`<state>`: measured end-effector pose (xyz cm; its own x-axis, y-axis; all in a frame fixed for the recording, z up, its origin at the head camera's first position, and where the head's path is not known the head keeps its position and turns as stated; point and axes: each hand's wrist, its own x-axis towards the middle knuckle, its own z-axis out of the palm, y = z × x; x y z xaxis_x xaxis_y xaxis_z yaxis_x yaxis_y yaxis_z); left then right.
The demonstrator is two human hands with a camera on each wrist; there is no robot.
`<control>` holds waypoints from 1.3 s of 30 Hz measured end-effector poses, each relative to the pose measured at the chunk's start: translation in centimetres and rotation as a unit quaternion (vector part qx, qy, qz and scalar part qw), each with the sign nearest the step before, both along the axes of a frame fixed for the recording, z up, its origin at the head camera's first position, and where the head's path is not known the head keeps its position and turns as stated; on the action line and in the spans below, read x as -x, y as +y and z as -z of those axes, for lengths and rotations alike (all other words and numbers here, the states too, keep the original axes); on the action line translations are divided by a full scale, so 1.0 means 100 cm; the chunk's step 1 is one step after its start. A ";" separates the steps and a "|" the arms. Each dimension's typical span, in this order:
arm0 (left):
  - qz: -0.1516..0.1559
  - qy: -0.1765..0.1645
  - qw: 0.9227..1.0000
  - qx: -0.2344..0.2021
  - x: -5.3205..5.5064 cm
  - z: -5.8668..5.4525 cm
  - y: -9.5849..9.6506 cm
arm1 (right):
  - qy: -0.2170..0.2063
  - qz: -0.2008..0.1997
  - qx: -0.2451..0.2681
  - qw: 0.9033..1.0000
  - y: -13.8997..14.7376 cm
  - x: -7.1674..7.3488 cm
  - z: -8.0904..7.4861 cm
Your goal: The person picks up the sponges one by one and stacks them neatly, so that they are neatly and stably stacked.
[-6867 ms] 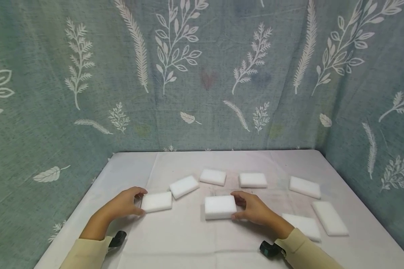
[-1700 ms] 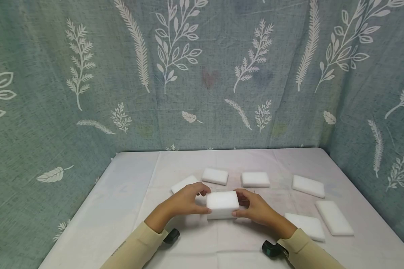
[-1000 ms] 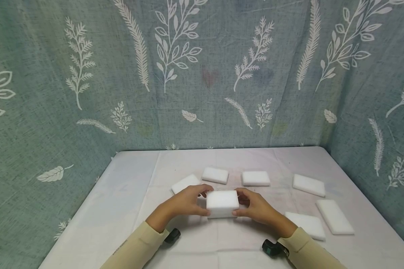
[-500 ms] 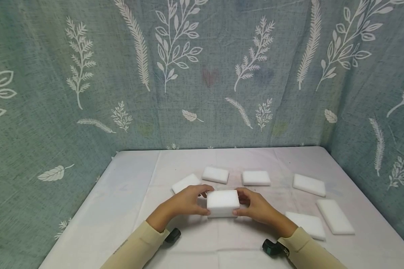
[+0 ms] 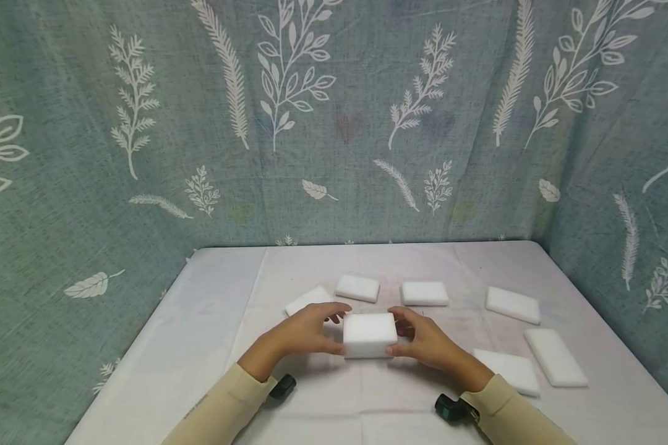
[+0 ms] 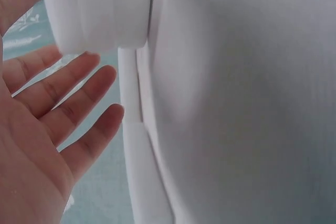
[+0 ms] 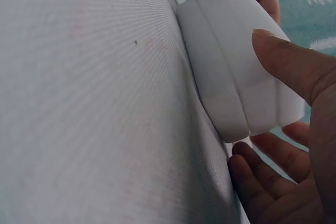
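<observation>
Squaring up the stack point(image 5: 370, 335) of three white blocks seemed to be the step in hand; it stood on the table point(image 5: 312, 408), between both hands. The right hand point(image 5: 428, 341) pinched one end with thumb and fingers, while the left hand point(image 5: 307, 329) lay loosely at the other, fingers extended. The next move seemed to call for a gentle release, keeping the layers aligned.

Block stack point(image 5: 370, 335) between hands point(image 5: 310, 329) point(image 5: 425, 337), three blocks point(image 5: 357, 288) behind, three others point(image 5: 556, 357) at right
</observation>
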<state>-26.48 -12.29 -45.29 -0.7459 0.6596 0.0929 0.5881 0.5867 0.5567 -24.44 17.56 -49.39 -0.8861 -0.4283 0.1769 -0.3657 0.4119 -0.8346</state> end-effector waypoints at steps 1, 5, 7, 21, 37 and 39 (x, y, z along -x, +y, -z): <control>-0.003 -0.002 1.000 0.000 0.000 -0.001 -0.002 | -0.001 0.002 0.001 1.000 0.000 -0.001 -0.001; -0.012 -0.011 1.000 0.000 0.000 -0.004 -0.013 | -0.010 0.004 0.012 1.000 0.000 -0.002 -0.003; -0.016 -0.013 1.000 0.001 0.000 -0.006 -0.018 | -0.011 0.005 0.016 1.000 -0.001 -0.003 -0.003; -0.140 0.060 0.988 0.034 0.015 0.001 -0.059 | -0.003 0.014 0.027 1.000 -0.003 -0.005 -0.005; -0.223 0.006 0.971 0.081 0.024 0.013 -0.071 | 0.001 0.014 0.023 1.000 -0.002 -0.003 -0.002; -0.229 0.001 0.970 0.085 0.024 0.014 -0.071 | 0.002 0.013 0.022 1.000 -0.002 -0.003 -0.003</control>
<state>-28.89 -19.40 -46.64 -0.9640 0.2656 0.0125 0.2452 0.8700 0.4278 -24.12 17.34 -49.12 -0.8962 -0.3967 0.1985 -0.3587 0.3847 -0.8505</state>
